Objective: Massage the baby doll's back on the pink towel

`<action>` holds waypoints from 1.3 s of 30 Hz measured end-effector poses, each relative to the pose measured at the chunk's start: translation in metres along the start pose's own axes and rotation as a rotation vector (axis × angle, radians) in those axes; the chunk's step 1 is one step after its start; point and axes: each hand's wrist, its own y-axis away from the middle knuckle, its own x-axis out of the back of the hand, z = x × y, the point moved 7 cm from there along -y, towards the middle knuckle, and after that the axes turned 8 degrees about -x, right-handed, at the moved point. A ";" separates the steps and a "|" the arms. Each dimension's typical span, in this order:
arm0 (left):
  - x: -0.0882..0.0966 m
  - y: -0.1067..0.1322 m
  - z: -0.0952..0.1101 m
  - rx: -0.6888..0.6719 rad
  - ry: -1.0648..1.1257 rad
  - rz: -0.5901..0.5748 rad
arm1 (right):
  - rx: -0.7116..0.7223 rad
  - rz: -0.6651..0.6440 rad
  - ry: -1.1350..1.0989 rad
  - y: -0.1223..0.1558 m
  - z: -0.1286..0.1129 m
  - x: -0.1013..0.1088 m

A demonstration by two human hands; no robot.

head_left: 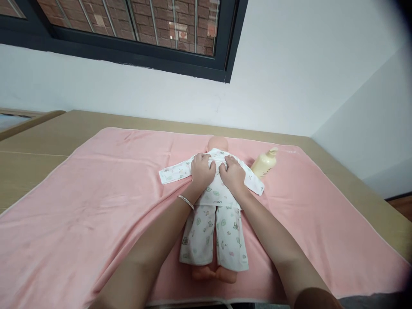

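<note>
A baby doll [217,143] lies stretched out with its bald head toward the wall and its bare feet toward me. No face shows on it. It wears a white patterned long-sleeved top [214,195] and matching trousers [199,236]. On the upper left of the top rests my left hand [203,171], fingers lightly bent and a silver bangle at the wrist. Beside it my right hand [233,172] lies on the upper right of the top, thumb close to the other thumb. Neither hand visibly grasps anything.
Under the doll spreads a pink blanket [128,193], rumpled at the left, on a wooden table [41,146]. A pale yellow pump bottle [264,164] leans or lies beyond the doll's right-hand sleeve. Behind are a white wall [273,86] and a dark-framed window [222,64].
</note>
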 end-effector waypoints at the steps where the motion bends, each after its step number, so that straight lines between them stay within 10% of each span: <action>1: 0.000 0.000 0.000 -0.003 0.003 -0.002 | 0.015 -0.005 -0.002 -0.001 0.000 -0.001; 39: -0.005 -0.004 -0.003 -0.008 0.144 -0.030 | 0.063 -0.054 -0.063 -0.006 0.006 -0.011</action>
